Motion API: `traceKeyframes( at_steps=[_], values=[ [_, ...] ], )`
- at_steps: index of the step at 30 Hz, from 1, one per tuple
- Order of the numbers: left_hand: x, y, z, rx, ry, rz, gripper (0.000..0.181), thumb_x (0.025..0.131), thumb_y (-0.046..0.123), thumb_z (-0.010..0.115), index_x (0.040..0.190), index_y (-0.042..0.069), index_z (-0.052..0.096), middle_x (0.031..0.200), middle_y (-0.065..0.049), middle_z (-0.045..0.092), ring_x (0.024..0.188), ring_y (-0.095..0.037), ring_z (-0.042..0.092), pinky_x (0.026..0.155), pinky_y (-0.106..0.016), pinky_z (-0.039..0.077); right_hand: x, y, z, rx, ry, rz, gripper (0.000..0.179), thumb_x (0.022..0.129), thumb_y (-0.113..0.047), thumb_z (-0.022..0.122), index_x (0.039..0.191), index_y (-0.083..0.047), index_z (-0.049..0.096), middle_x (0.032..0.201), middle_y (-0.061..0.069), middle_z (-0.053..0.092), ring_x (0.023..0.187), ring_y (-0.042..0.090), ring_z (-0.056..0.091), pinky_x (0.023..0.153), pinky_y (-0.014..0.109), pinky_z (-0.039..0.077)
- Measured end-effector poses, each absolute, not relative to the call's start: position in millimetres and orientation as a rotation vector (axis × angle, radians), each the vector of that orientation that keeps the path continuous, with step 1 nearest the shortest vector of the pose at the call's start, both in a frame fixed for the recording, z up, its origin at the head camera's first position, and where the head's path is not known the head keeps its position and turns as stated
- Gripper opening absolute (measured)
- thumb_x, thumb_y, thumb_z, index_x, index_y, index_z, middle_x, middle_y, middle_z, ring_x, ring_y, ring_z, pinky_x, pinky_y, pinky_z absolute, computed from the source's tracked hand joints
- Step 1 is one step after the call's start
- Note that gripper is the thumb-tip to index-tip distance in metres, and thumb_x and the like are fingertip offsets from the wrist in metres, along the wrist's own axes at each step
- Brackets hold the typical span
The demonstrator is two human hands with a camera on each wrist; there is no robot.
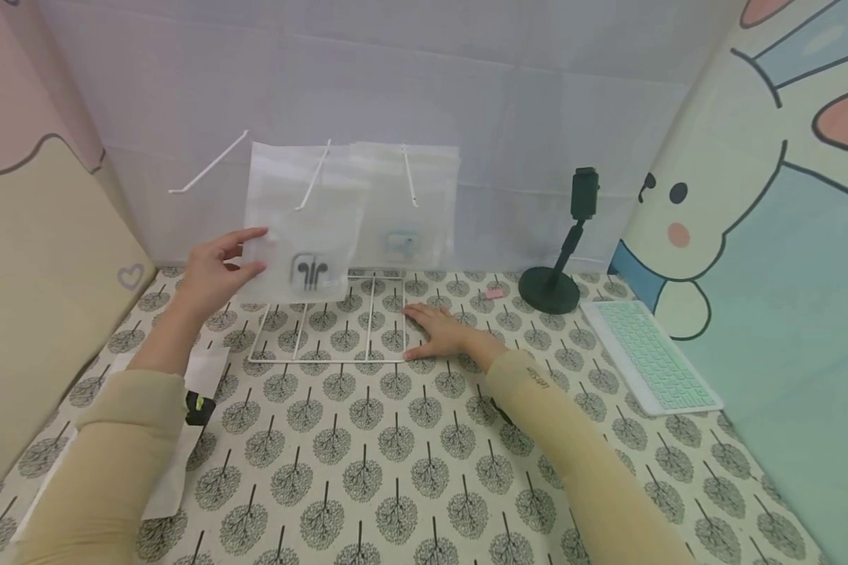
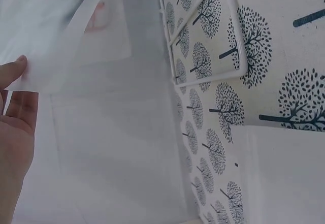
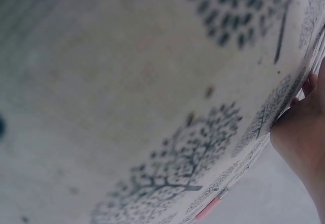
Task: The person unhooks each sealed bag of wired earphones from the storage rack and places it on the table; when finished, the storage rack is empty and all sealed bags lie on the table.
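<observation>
A frosted plastic bag with an earphone picture near its bottom hangs by a white hook at the left. My left hand pinches its left edge; in the left wrist view the thumb lies in front and other fingers show behind the sheet. Just right of it, a second frosted bag with a faint blue shape hangs on another hook. My right hand rests on the tablecloth, its fingers at the right side of the white wire rack base. In the right wrist view, its fingers are mostly hidden.
A bare white hook juts out at the left. Toward the back right stands a black stand, with a mint-and-white keyboard beside it. A small pink piece lies nearby. White sheets lie under the left forearm.
</observation>
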State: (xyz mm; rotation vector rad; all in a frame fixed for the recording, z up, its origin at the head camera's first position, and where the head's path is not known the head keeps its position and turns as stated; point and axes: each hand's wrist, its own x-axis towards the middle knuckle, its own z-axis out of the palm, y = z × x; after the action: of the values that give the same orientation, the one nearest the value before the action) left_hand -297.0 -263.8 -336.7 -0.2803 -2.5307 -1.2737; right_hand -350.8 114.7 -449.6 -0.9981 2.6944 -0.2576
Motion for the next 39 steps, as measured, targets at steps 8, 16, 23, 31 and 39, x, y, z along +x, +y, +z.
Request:
traceKeyframes(
  at_steps=[8, 16, 23, 31, 39],
  values=[
    [-283.3, -270.2, -327.8, -0.309, -2.573, -1.164, 0.054, 0.087, 0.020, 0.070, 0.136, 0.033, 0.051, 0.141, -0.009, 0.048, 0.115, -0.026, 0.048, 0.077, -0.004, 0.046, -349.7, 110.3, -446.0, -1.010, 2.700, -0.264, 0.098, 0.080, -0.064, 0.060, 0.152, -0.017, 0.013, 0.158, 0.006, 0.013, 0.146, 0.025, 0.011, 0.116, 0.054, 0.002],
    [-271.8, -270.0, -321.0, -0.414, -2.500, -1.126, 0.053, 0.087, 0.013, 0.069, 0.135, 0.028, 0.053, 0.136, -0.008, 0.053, 0.093, -0.005, 0.046, 0.071, -0.001, 0.046, -349.7, 109.2, -445.5, -0.999, 2.697, -0.252, 0.100, 0.079, -0.065, 0.060, 0.153, -0.017, 0.012, 0.159, 0.007, 0.012, 0.146, 0.025, 0.009, 0.117, 0.053, 0.001],
    [-261.0, -273.5, -317.8, -0.438, -2.473, -1.097, 0.056, 0.085, 0.009, 0.069, 0.134, 0.031, 0.054, 0.141, -0.010, 0.047, 0.091, -0.003, 0.047, 0.074, 0.001, 0.043, -351.7, 109.0, -445.6, -1.002, 2.679, -0.257, 0.099, 0.079, -0.066, 0.059, 0.153, -0.018, 0.011, 0.159, 0.006, 0.011, 0.146, 0.024, 0.008, 0.117, 0.053, 0.000],
    [-248.0, -274.7, -313.2, -0.463, -2.446, -1.076, 0.057, 0.084, 0.002, 0.068, 0.133, 0.026, 0.055, 0.141, -0.013, 0.047, 0.091, 0.004, 0.049, 0.068, 0.000, 0.044, -352.4, 111.2, -447.7, -0.988, 2.696, -0.250, 0.100, 0.079, -0.066, 0.059, 0.153, -0.020, 0.011, 0.159, 0.005, 0.010, 0.146, 0.023, 0.008, 0.117, 0.053, 0.000],
    [-237.7, -276.7, -312.4, -0.473, -2.452, -1.093, 0.057, 0.083, 0.002, 0.069, 0.134, 0.025, 0.055, 0.141, -0.012, 0.047, 0.084, 0.005, 0.052, 0.063, -0.002, 0.045, -352.7, 111.1, -448.4, -0.977, 2.699, -0.237, 0.100, 0.078, -0.068, 0.058, 0.153, -0.021, 0.010, 0.159, 0.004, 0.009, 0.146, 0.022, 0.007, 0.117, 0.052, 0.000]
  ],
)
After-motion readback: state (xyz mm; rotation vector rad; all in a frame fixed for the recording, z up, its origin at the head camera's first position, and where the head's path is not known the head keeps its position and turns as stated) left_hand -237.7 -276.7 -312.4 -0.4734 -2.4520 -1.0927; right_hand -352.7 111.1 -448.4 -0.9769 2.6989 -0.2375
